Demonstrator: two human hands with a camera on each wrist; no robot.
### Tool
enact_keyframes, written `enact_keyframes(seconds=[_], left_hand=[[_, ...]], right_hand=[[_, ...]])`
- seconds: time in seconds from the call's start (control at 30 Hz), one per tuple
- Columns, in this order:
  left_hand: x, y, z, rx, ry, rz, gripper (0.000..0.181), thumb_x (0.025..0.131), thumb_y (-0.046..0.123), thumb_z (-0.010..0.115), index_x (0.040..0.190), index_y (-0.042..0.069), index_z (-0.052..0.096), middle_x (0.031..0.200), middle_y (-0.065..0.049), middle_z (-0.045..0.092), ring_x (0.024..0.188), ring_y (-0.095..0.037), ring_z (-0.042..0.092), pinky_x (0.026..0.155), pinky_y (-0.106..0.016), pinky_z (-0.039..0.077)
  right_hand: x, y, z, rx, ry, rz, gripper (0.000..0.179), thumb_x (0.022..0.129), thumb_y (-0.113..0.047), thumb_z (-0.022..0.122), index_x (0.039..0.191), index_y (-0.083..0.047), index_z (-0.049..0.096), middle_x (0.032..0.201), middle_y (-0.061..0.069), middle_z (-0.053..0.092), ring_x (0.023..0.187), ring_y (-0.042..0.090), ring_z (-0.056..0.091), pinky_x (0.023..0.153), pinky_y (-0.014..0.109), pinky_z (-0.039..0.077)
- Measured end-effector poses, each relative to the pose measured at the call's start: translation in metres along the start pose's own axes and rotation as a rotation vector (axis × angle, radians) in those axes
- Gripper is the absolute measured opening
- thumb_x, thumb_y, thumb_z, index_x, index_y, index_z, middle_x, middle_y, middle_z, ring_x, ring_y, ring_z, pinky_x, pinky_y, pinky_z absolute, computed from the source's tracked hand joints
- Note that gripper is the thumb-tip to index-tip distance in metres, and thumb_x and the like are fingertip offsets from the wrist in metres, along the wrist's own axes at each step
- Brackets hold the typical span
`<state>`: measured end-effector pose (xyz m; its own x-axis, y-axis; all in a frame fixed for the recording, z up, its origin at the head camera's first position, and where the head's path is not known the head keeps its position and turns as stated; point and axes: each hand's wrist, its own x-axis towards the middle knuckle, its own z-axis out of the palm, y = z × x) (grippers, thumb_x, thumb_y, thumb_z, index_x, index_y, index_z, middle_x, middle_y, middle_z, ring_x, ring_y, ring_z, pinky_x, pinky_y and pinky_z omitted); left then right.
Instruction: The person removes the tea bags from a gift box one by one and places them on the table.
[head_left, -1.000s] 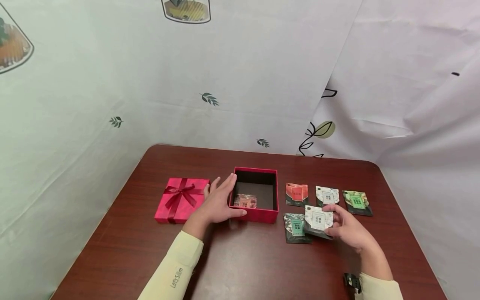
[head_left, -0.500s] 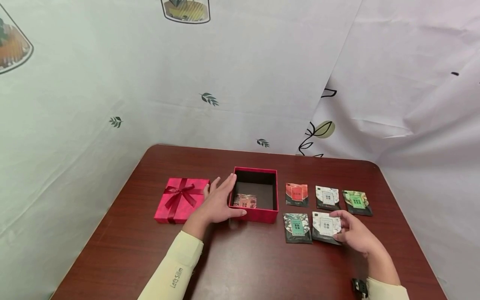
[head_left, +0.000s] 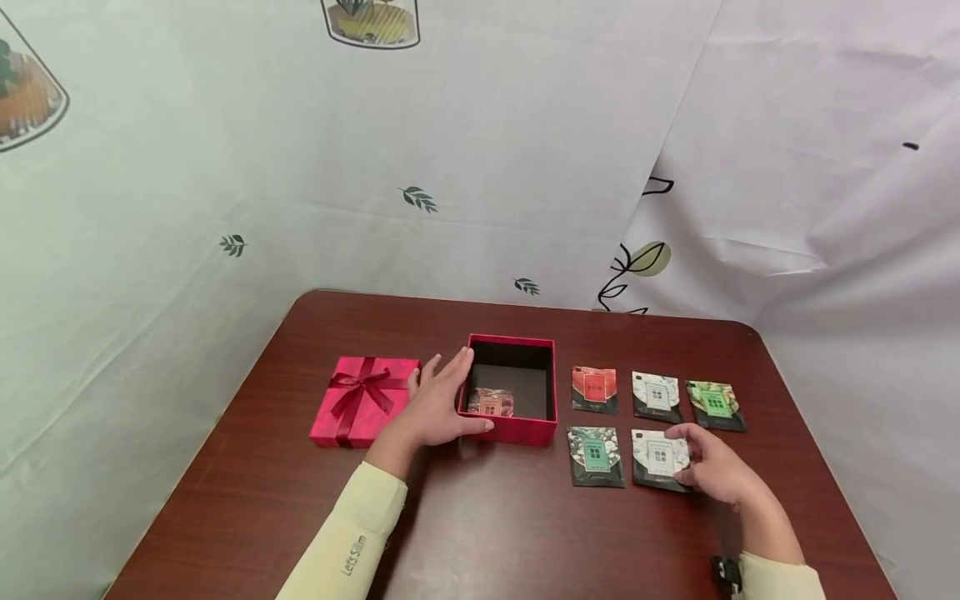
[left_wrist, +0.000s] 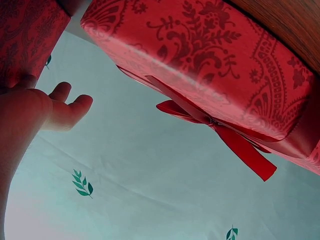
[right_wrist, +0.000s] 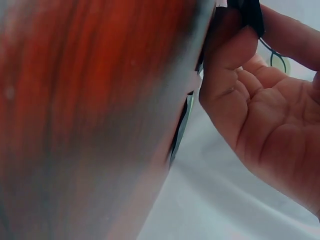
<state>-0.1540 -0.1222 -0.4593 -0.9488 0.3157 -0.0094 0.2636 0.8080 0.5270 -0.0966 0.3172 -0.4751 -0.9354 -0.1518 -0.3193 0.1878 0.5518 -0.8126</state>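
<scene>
My left hand (head_left: 435, 410) lies with fingers spread along the left wall of an uncovered red gift box (head_left: 517, 430), thumb against its front. Inside the box, near the front left, lies a reddish-brown sachet (head_left: 491, 403). My right hand (head_left: 717, 463) pinches the right edge of a white-and-black sachet (head_left: 658, 458) at the tabletop, thumb and fingers at that edge. In the right wrist view, a dark edge of this sachet (right_wrist: 247, 17) shows between thumb and fingers. Just left of it, slightly apart, lies a teal-labelled sachet (head_left: 596, 457).
A red lid with a ribbon bow (head_left: 363, 400) rests left of the box. Behind the front sachets lie a red sachet (head_left: 594, 389), another white one (head_left: 656, 396) and a green one (head_left: 715, 406). The brown table (head_left: 495, 525) ends at white cloth walls.
My right hand has moved right and slightly toward me, bringing the white-and-black sachet down from over the teal-labelled one to lie beside it. The left hand has stayed on the box.
</scene>
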Motion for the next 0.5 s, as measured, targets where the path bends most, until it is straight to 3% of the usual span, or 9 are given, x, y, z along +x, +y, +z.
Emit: enact_keyframes(seconds=[0.33,0.5], left_hand=[[0.0002,-0.0005,0.0013,0.0,0.011,0.009,0.117,0.071,0.058,0.082,0.162,0.022,0.019,0.165,0.006,0.018,0.147,-0.038,0.01,0.111,-0.064,0.0],[0.0002,-0.0004,0.0012,0.005,0.006,0.0,0.117,0.07,0.059,0.082,0.162,0.022,0.018,0.165,0.006,0.018,0.148,-0.038,0.01,0.111,-0.064,-0.001]], right_hand=[[0.0054,0.0006,0.0004,-0.235,0.025,0.019,0.052,0.076,0.015,0.066,0.123,-0.001,0.052,0.095,0.014,0.055,0.079,0.028,0.051,0.064,0.039,0.041],[0.0084,-0.0002,0.0017,-0.347,0.043,-0.009,0.051,0.072,0.012,0.07,0.119,-0.002,0.056,0.103,0.023,0.057,0.086,0.033,0.049,0.068,0.04,0.041]])
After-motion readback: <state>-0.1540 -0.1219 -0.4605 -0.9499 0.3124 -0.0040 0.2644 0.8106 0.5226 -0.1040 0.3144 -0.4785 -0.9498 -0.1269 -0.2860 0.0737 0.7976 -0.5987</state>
